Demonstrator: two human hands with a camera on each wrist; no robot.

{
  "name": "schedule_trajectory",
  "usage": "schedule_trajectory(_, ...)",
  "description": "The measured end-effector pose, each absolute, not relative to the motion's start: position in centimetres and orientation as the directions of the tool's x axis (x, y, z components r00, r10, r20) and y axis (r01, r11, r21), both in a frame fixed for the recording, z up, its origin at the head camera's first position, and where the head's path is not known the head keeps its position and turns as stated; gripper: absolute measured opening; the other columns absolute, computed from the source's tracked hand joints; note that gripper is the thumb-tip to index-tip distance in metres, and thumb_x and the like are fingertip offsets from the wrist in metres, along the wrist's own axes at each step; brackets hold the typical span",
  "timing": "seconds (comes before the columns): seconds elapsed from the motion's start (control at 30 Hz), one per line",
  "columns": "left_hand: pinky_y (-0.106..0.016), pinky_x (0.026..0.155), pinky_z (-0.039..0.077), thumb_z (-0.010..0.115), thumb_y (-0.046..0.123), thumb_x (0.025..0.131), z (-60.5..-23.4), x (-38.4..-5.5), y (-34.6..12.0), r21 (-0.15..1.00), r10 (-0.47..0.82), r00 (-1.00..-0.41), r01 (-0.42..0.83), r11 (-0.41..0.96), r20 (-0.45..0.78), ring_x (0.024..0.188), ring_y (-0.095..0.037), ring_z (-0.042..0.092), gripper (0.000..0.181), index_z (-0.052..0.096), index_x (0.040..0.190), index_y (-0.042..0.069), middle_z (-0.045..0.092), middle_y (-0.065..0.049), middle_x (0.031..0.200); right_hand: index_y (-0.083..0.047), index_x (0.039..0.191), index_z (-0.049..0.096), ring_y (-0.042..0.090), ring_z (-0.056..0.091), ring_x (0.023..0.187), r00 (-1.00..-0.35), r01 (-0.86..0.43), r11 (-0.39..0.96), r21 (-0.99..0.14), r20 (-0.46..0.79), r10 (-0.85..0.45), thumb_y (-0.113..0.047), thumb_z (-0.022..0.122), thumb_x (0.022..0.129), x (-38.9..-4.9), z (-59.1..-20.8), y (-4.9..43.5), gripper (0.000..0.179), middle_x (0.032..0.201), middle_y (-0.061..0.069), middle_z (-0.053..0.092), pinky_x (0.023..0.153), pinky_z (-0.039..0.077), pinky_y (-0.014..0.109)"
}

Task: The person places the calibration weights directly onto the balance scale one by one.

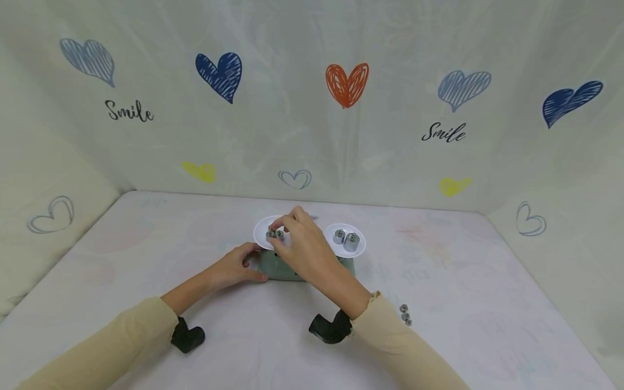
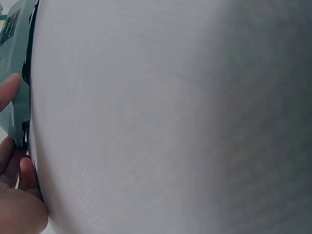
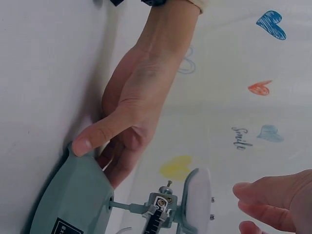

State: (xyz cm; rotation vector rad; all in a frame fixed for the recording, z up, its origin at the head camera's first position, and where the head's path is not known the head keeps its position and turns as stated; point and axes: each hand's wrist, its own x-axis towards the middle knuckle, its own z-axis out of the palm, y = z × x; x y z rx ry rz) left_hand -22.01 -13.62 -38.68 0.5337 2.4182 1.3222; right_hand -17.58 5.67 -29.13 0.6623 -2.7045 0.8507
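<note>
A balance scale with a green base (image 1: 280, 266) stands on the table, with a white left pan (image 1: 260, 227) and a white right pan (image 1: 359, 247). My left hand (image 1: 235, 267) grips the left end of the base, thumb on the near side and fingers round the back. Small metal weights (image 1: 275, 234) sit on the left pan, and two larger metal weights (image 1: 351, 242) stand on the right one. Bent over the left pan is my right hand (image 1: 307, 246). Its fingertips (image 3: 243, 191) are apart from the pan in the right wrist view, with nothing visible between them.
Several small metal weights (image 1: 406, 315) lie in a row on the white tabletop (image 1: 468, 303), right of my right forearm. A pale curtain (image 1: 292, 124) printed with hearts hangs behind the table. Both wrists carry black camera mounts (image 1: 331, 328).
</note>
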Motion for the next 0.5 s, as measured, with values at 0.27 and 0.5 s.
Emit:
schedule_trajectory(0.27, -0.056, 0.105, 0.033, 0.075, 0.018, 0.077, -38.5, -21.9, -13.4, 0.846, 0.470, -0.876, 0.167, 0.506, -0.108, 0.128, -0.039, 0.036, 0.072, 0.038, 0.135, -0.005, 0.041, -0.024, 0.137, -0.008, 0.102, 0.066, 0.012, 0.049, 0.076, -0.878, -0.478, 0.644, -0.597, 0.351, -0.326, -0.012, 0.068, 0.084, -15.5, -27.7, 8.2, 0.019, 0.090, 0.003, 0.056, 0.061, 0.044, 0.018)
schedule_trajectory(0.5, -0.054, 0.107, 0.031, 0.075, 0.017, 0.076, -38.4, -21.8, -13.3, 0.848, 0.466, -0.875, 0.146, 0.510, -0.130, 0.131, -0.041, 0.032, 0.075, 0.035, 0.136, -0.006, 0.037, -0.026, 0.140, -0.009, 0.098, 0.067, 0.009, 0.051, 0.073, -0.866, -0.494, 0.622, -0.608, 0.409, -0.288, -0.011, 0.072, 0.081, -13.7, -27.3, 12.1, 0.018, 0.084, -0.002, 0.058, 0.063, 0.048, 0.020)
